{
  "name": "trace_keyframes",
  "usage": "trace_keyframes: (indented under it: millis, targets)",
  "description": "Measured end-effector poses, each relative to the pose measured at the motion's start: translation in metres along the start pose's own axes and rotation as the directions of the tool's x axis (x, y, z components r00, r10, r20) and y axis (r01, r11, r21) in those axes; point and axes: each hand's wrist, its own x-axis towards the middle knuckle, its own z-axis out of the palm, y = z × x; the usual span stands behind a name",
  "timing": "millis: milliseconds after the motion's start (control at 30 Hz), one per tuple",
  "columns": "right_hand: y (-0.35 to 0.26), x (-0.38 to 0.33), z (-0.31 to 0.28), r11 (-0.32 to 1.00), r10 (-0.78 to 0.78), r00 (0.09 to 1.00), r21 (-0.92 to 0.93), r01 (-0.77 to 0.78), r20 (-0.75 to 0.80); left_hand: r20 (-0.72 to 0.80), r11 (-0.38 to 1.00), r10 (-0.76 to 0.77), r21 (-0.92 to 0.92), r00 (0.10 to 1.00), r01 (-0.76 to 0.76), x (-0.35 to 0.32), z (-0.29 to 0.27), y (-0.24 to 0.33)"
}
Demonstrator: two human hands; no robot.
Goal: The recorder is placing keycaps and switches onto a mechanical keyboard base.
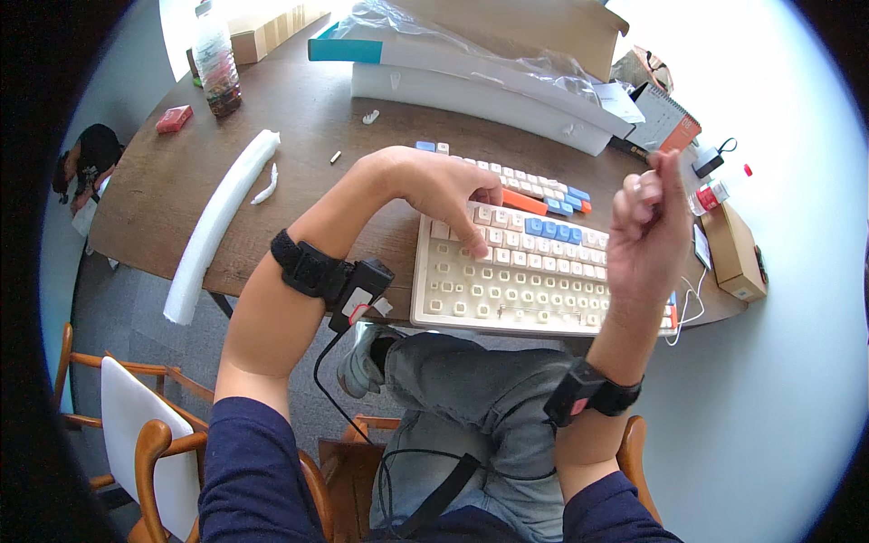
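Head view: keyboard (509,285) stretches left to right, left hand (442,188) spread, right hand (648,233) curled.

Front keyboard (516,294), centre: portion toward 3 o'clock hidden behind the right hand (647,237); whether its pinched fingertips hold anything cannot be told. Box lid (543,32), 12 o'clock: cut off above.

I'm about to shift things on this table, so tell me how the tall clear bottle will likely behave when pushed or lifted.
The bottle may tip if pushed high up, being tall and narrow. It should feel fairly light for its size, as the dark liquid shows only near the bottom. That liquid would probably slosh if it were tilted.
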Motion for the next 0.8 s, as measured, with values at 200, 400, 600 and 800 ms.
trace_keyframes:
  millis: [200,400,600,800]
  targets:
    - [-0.002,-0.015,-0.021,0.603,0.125,0.969,-0.792,0.097,0.214,0.014,1.000,-0.029,-0.009,0.999,0.029,0.000,0.001,0.004]
    - [0.021,-0.027,-0.028,0.576,0.382,0.894,-0.817,-0.032,0.234,-0.023,0.999,0.001,0.035,1.000,-0.001,0.000,0.001,0.003]
    - [0.039,-0.028,-0.028,0.436,0.368,0.888,-0.895,0.099,0.278,-0.002,1.000,-0.003,0.026,1.000,0.003,0.001,0.001,0.003]
    - [0.039,-0.032,-0.022,0.407,0.385,0.904,-0.913,0.016,0.187,-0.011,1.000,0.015,0.005,1.000,-0.015,-0.001,0.003,0.002]
